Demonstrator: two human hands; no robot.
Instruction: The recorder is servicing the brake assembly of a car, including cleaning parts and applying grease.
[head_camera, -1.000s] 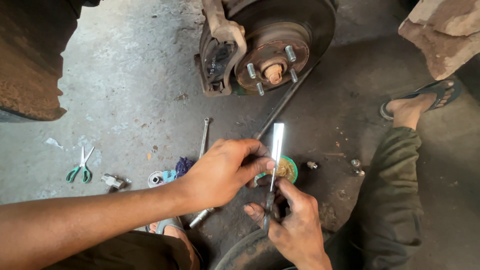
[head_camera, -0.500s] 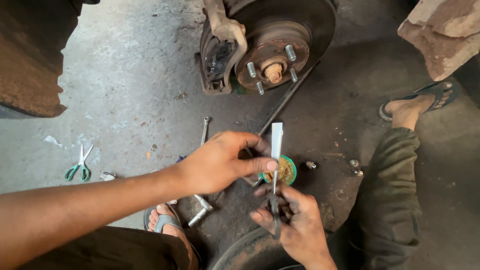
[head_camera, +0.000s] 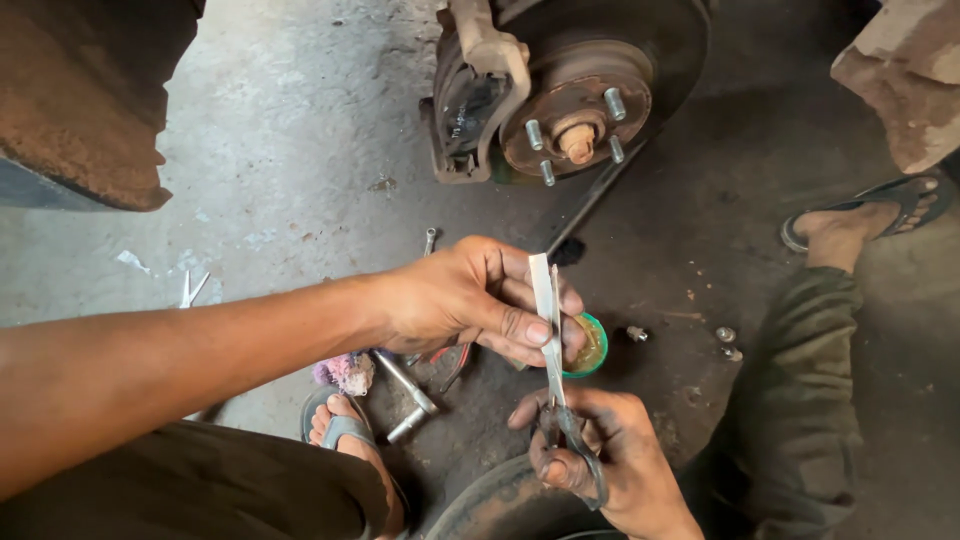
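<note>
L hand (head_camera: 470, 300) pinching pale strip (head_camera: 545, 300); R hand (head_camera: 600, 460) gripping scissors (head_camera: 570, 430) at strip's near end. Green tin (head_camera: 592, 345) behind, yellowish paste inside.

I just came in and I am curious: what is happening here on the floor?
A person sits on a workshop floor by a bare wheel hub. The left hand pinches a thin pale strip upright, and the right hand holds dark scissors at its lower end. A small green tin and a wrench lie nearby.

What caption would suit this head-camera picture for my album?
Left hand pinches a pale strip while right hand works scissors on it, below a rusty brake disc.
</note>
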